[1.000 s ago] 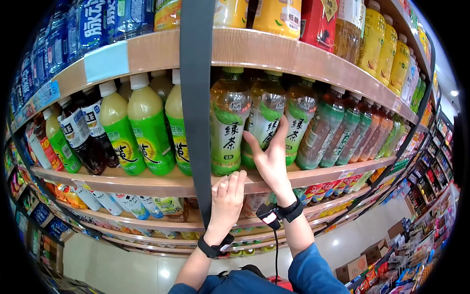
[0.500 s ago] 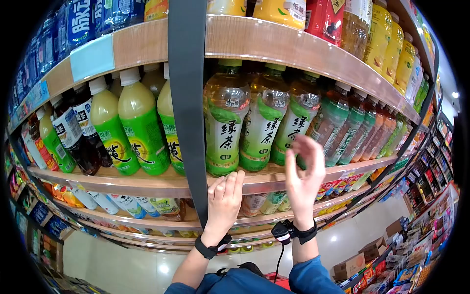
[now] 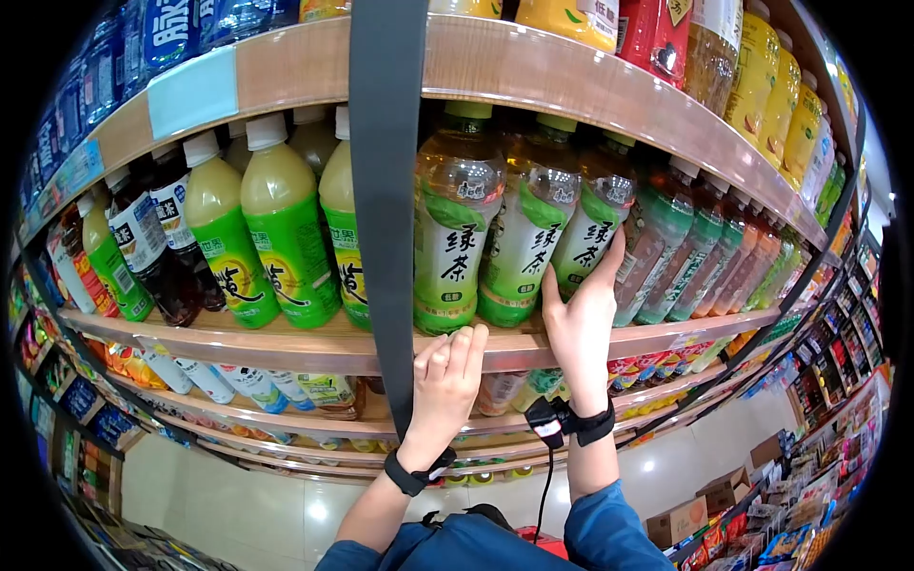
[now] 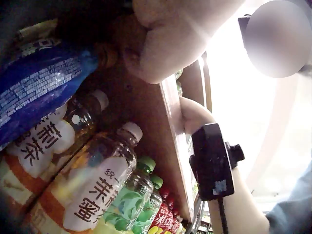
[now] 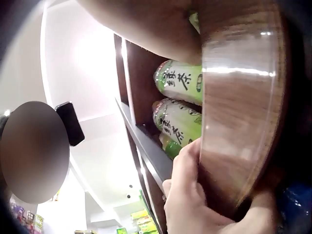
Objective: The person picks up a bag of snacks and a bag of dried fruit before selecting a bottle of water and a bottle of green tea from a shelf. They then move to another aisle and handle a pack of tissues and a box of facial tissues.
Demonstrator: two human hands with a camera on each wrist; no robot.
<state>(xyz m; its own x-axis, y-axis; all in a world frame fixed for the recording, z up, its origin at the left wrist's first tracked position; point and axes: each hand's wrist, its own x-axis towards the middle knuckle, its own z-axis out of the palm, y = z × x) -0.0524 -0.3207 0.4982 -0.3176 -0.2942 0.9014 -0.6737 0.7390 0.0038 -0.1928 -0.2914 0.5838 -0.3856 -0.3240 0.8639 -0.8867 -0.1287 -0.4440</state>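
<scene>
Three green tea bottles stand side by side on the middle shelf: a left one (image 3: 455, 252), a middle one (image 3: 533, 238) and a right one (image 3: 595, 217). My right hand (image 3: 583, 328) holds the right bottle low down, thumb on its left side and fingers along its right side. Just below the left bottle, my left hand (image 3: 446, 381) grips the shelf's front edge (image 3: 519, 352). In the right wrist view the left hand (image 5: 195, 204) has its fingers over the board and its thumb beneath. The right hand's fingertips are partly hidden behind the bottle.
A dark upright post (image 3: 386, 190) divides the shelf. Left of it stand green-labelled bottles (image 3: 295, 238) with white caps; to the right, more tea bottles (image 3: 657, 238) line up closely. An upper shelf board (image 3: 590, 86) hangs just above the caps. Drinks fill the shelf below.
My right hand left the middle tea bottle, drew back to the right, then reached in to the right bottle. The left hand has stayed on the shelf edge.
</scene>
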